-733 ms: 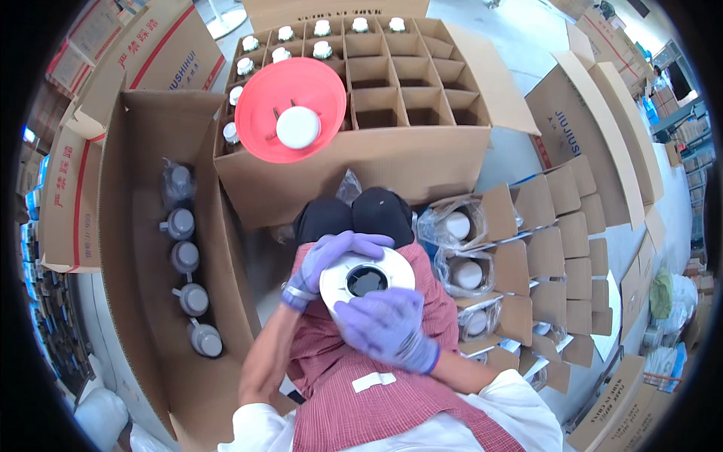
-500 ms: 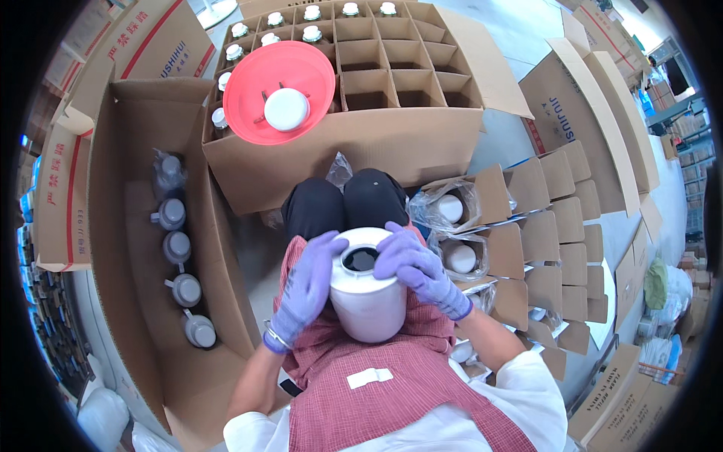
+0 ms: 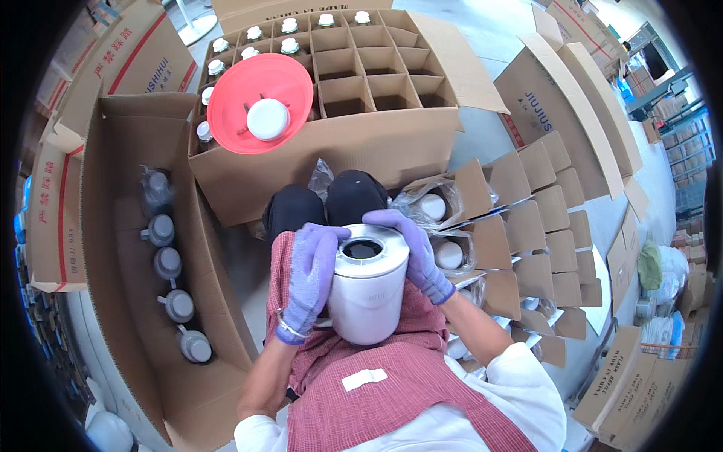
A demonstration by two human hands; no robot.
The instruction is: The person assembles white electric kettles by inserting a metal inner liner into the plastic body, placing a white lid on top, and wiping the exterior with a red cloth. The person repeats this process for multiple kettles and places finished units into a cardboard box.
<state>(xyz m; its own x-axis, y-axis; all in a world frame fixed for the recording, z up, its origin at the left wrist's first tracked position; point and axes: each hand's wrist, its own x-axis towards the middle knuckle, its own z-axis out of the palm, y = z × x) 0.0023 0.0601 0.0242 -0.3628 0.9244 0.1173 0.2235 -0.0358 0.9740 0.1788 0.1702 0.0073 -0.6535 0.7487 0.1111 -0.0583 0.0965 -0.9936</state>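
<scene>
An uncapped white plastic jug (image 3: pixel 367 290) with a dark round mouth stands upright on my lap, over a red checked apron. My left hand (image 3: pixel 311 275), in a purple glove, wraps its left side. Gloved the same way, my right hand (image 3: pixel 413 248) clasps the right side, fingers curled over the top rim. Ahead of my knees, a red funnel-shaped dish (image 3: pixel 260 102) with a white cap at its centre rests on the big divided carton (image 3: pixel 339 143).
The divided carton holds several white-capped bottles along its far and left cells. An open carton (image 3: pixel 128 248) on my left holds several grey-capped jugs. Small open boxes (image 3: pixel 520 226) with white bottles crowd my right. More cartons stand around on the concrete floor.
The jug has been lifted closer to the camera. Both hands slid from over its top to its sides, and its mouth is now uncovered.
</scene>
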